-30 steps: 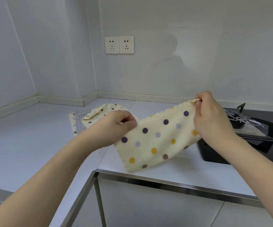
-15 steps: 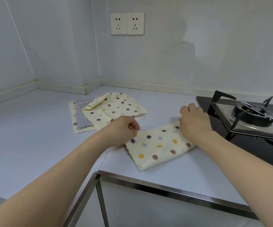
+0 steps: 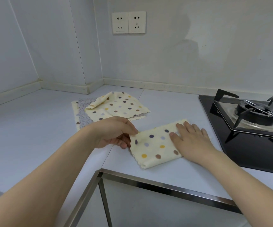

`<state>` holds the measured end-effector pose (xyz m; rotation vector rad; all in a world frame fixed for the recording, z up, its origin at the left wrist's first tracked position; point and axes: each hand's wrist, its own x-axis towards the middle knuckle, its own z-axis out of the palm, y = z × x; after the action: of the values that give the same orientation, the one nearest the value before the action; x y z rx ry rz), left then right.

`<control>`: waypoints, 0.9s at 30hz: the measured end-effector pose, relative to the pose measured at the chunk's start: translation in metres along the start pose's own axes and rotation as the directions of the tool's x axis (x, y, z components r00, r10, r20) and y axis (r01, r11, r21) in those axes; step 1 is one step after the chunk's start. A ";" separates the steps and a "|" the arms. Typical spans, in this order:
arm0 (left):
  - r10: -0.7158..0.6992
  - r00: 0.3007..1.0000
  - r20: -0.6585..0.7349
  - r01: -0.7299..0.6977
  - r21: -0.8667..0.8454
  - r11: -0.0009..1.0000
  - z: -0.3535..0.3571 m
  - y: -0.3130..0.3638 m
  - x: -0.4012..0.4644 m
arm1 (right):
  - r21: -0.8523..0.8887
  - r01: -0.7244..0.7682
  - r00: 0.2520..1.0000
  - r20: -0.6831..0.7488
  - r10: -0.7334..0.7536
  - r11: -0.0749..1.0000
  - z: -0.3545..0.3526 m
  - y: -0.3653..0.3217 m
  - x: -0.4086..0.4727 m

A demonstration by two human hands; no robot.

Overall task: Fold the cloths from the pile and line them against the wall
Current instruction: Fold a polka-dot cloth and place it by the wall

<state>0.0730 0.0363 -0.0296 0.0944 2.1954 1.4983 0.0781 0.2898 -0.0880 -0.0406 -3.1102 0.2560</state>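
A cream cloth with coloured dots point(image 3: 153, 145) lies folded in half on the white counter, near its front edge. My left hand point(image 3: 114, 133) pinches the cloth's left end between thumb and fingers. My right hand point(image 3: 191, 141) lies flat on the right end with straight fingers and presses it down. Behind them, toward the corner, sits the pile point(image 3: 113, 108): a rumpled cream dotted cloth on top of a grey speckled one point(image 3: 83, 112). The back wall point(image 3: 181, 59) runs behind the counter.
A black gas hob with a burner grate point(image 3: 253, 115) fills the counter's right side, close to my right hand. A steel strip point(image 3: 165, 185) edges the counter's front. Two sockets point(image 3: 129, 22) sit on the wall above the corner.
The cloth came down from mid-air onto the counter, folded. My right hand opened flat on it. My left hand keeps its pinch at the left end.
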 end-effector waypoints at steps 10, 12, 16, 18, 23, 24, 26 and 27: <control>0.064 0.998 0.007 -0.064 0.278 0.958 0.009 0.004 -0.007 | 0.059 -0.114 0.991 -0.057 0.118 0.992 -0.005 0.013 0.017; 0.104 0.995 -0.002 -0.096 0.366 0.925 0.014 0.003 -0.006 | -0.046 -0.235 0.969 -0.086 0.230 0.971 -0.015 0.014 0.025; 0.143 0.990 -0.006 -0.122 0.481 0.868 0.018 0.000 -0.002 | -0.047 -0.321 0.947 0.005 0.321 0.946 -0.036 0.010 0.038; 0.137 0.990 -0.025 -0.108 0.486 0.867 0.017 0.000 -0.001 | 0.034 -0.288 0.956 0.071 0.285 0.957 -0.037 0.009 0.045; 0.102 0.993 -0.052 -0.068 0.451 0.890 0.012 0.000 0.001 | 0.186 -0.239 0.970 0.091 0.226 0.953 -0.037 0.009 0.045; 0.100 0.994 -0.053 -0.067 0.438 0.896 0.011 -0.001 0.001 | 0.192 -0.231 0.973 0.073 0.220 0.954 -0.036 0.010 0.044; 0.093 0.994 -0.062 -0.061 0.399 0.915 0.010 0.000 0.001 | 0.157 -0.226 0.974 0.030 0.224 0.961 -0.033 0.013 0.042; 0.088 0.994 -0.067 -0.056 0.383 0.922 0.010 0.001 0.001 | 0.120 -0.232 0.973 0.011 0.232 0.965 -0.033 0.013 0.039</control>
<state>0.0761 0.0453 -0.0316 0.2463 2.5516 1.1071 0.0400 0.3095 -0.0573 -0.4049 -3.0768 0.4478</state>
